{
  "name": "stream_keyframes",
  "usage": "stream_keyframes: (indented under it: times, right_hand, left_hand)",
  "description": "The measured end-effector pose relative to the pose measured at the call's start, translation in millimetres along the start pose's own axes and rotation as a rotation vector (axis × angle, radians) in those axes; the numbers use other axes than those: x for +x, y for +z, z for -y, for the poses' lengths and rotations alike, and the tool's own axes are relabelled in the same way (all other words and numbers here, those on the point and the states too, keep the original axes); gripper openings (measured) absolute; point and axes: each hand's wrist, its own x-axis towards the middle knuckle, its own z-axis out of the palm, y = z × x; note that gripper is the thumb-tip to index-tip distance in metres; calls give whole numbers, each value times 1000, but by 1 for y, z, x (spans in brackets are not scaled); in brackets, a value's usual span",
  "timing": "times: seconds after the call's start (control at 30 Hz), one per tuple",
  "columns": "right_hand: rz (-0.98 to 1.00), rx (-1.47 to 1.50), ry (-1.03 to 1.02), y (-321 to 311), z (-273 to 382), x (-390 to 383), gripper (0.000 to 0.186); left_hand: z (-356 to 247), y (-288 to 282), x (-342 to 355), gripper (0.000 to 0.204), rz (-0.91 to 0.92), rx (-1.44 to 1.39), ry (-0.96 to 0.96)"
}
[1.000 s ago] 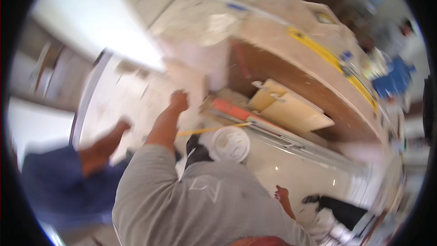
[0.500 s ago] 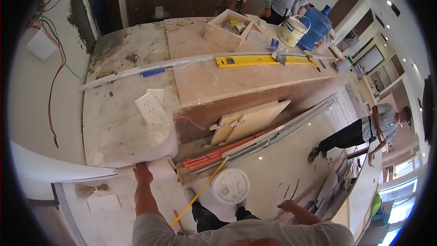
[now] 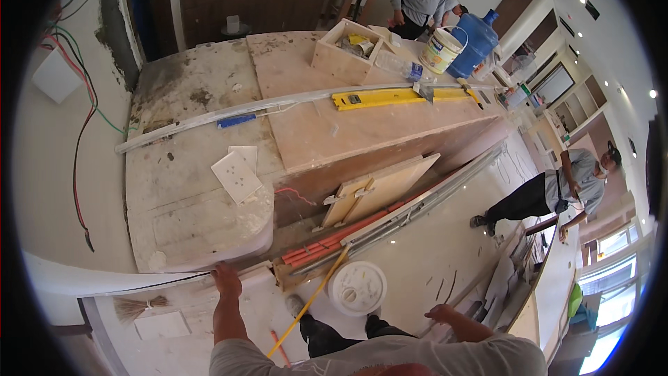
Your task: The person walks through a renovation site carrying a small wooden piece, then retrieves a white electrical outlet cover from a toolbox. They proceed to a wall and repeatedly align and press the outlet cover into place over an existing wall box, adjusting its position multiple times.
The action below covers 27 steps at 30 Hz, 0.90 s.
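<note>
Left hand: the left hand rests on the edge of a long, pale, curved strip of board; fingers are curled over it, though how firm the grip is cannot be told.
Right hand: the right hand hangs low and loosely half open, holding nothing visible, near the round white plastic bucket lid.
Worktop: a dusty, stained pale stone slab counter with a rounded corner just above the strip.
On it: a square white switch plate and a long yellow spirit level.
Floor: glossy, with red pipes partly hidden under leaning plywood.
</note>
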Motion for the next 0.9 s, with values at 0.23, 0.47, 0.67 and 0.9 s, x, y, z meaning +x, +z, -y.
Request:
stream_keyframes:
  times: [0.23,0.47,0.67,0.9]
  right_hand:
    - [-59,165,26,34,-34,0,49]
    - [-23,428,328,45,-15,-8,47]
    - [-48,495,425,66,-26,-25,53]
    - [-134,393,199,104,-35,-19,52]
  left_hand:
    - [-5,-2,-21,34,354,-96,137]
    - [11,38,-32,39,416,-61,166]
    - [40,-3,-49,41,382,-150,76]
    - [57,-43,-126,48,327,-290,-18]
